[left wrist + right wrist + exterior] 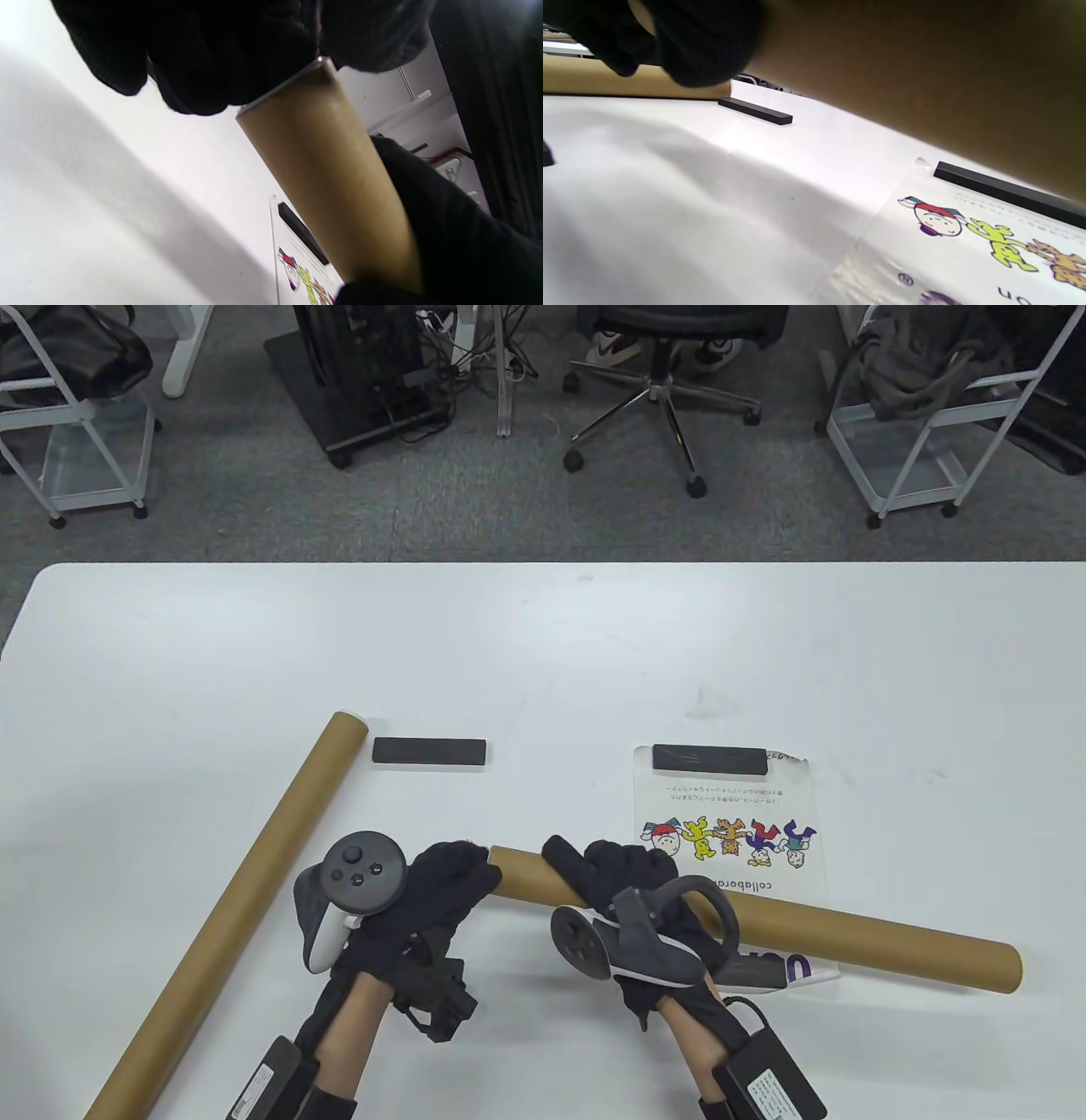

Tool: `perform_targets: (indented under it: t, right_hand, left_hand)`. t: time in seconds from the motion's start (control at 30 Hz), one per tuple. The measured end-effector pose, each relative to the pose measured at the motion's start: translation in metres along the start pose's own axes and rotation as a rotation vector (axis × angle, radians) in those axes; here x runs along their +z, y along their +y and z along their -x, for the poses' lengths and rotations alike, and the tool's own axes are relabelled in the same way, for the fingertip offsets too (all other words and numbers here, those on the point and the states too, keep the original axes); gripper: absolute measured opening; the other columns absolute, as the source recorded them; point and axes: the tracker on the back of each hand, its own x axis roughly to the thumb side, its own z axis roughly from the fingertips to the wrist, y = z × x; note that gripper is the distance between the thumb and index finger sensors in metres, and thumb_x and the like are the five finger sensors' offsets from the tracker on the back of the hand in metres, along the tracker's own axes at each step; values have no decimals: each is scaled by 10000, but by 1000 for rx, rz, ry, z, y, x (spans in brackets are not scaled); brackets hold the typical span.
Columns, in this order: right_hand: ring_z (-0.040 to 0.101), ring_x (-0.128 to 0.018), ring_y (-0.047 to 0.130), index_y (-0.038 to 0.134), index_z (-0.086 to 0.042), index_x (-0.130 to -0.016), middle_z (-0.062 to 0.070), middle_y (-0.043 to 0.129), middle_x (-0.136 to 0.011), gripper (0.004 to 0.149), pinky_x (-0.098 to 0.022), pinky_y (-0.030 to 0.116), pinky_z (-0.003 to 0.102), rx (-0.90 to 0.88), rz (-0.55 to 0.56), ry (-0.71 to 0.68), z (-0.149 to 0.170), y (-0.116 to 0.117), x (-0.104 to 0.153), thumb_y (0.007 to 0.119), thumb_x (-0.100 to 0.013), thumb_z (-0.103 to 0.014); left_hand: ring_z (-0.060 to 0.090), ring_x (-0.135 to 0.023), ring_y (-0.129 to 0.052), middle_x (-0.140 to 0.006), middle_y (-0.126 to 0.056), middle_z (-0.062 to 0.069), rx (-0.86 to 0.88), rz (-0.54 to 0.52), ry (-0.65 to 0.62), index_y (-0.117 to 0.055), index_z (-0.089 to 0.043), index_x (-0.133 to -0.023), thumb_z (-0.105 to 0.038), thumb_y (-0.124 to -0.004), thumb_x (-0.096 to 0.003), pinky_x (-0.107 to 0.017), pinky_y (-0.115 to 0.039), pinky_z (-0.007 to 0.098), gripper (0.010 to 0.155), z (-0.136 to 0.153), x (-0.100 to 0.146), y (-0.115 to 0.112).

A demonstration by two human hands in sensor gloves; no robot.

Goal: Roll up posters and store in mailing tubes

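A brown mailing tube (848, 933) lies across the near part of the white table (543, 645), over the lower end of a flat poster (730, 806) with cartoon figures. My left hand (462, 869) closes over the tube's left end; the left wrist view shows my fingers (237, 55) covering a pale rim on the tube (331, 169). My right hand (611, 869) grips the tube just to the right of that end. In the right wrist view the tube (925, 63) fills the top, above the poster (967, 237).
A black bar (708, 757) rests on the poster's far edge. A second black bar (429, 751) lies on the table to the left. Another long mailing tube (237, 899) lies diagonally at the left. Chairs and carts stand beyond the table.
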Motion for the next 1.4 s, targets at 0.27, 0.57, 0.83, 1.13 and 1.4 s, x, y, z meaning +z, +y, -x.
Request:
perform_targets:
  t: [0.27, 0.57, 0.83, 1.13, 1.4]
  right_hand:
    - [502, -917, 773, 333, -200, -1113, 222, 649, -1102, 813, -618, 700, 756, 11, 56, 7, 1, 0, -1, 813, -467, -313]
    - [459, -859, 836, 310, -232, -1117, 208, 664, -1085, 878, -627, 731, 600, 71, 53, 8, -2, 1, 0, 859, -453, -398]
    - [481, -902, 775, 226, -236, -1121, 216, 661, -1091, 853, -652, 642, 729, 29, 41, -1, 0, 1, 1, 797, -494, -333]
    - [512, -919, 760, 295, -187, -1120, 244, 649, -1099, 854, -628, 692, 740, 15, 73, -19, -2, 2, 2, 834, -464, -279]
    - [445, -881, 818, 327, -178, -1123, 212, 657, -1082, 896, -618, 775, 612, 145, 91, 7, -6, -1, 1, 891, -445, -339]
  left_hand:
    - [342, -800, -927, -963, -855, 105, 16, -19, 27, -858, -168, -897, -418, -766, -522, -705, -741, 604, 460, 0, 0, 1]
    - [354, -841, -887, -1002, -804, 116, 72, 83, 2, -805, -170, -924, -392, -753, -535, -724, -710, 618, 450, 2, -3, 1]
    - [345, -830, -901, -985, -826, 99, 53, 59, -4, -823, -187, -907, -421, -755, -536, -722, -717, 608, 444, 1, 0, 3]
    - [332, -807, -927, -961, -862, 86, 48, -14, 43, -868, -193, -891, -483, -753, -516, -713, -736, 592, 487, 1, 2, 4]
    - [313, -786, -947, -948, -877, 79, 35, -21, 6, -873, -188, -886, -427, -798, -513, -704, -758, 582, 449, -4, 2, 4]
